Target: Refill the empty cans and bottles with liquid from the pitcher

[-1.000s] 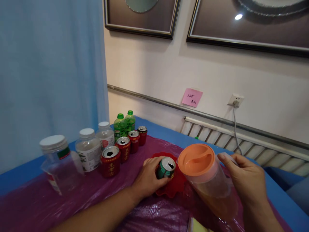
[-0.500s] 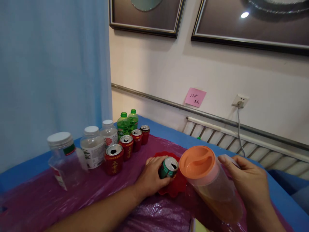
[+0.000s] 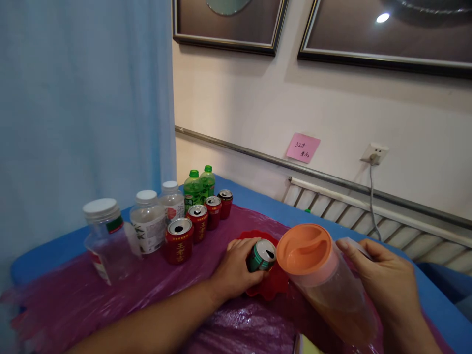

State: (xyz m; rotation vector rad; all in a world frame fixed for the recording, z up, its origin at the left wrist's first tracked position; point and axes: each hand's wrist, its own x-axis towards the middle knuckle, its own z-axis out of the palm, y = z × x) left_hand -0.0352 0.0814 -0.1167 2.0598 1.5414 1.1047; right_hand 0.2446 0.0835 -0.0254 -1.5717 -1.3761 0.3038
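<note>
My left hand (image 3: 238,265) is wrapped round a green drink can (image 3: 262,255), whose opened top faces up and right. Under the can lies a red scalloped tray (image 3: 267,290). My right hand (image 3: 387,275) grips the handle of a clear plastic pitcher (image 3: 332,295) with an orange lid (image 3: 305,248). The pitcher is tilted left, its lid close to the can's top. Brownish liquid sits low inside it. Whether any liquid runs from the spout cannot be made out.
Several opened red cans (image 3: 179,241) stand in a row to the left. Behind them are clear jars with white lids (image 3: 147,221) and two green bottles (image 3: 193,189). Purple plastic sheeting (image 3: 155,290) covers the blue table (image 3: 254,199). A radiator (image 3: 332,211) runs along the wall.
The whole view has shifted slightly, so things appear a little further right. Both hands keep their holds on the can and the pitcher, with little change between them.
</note>
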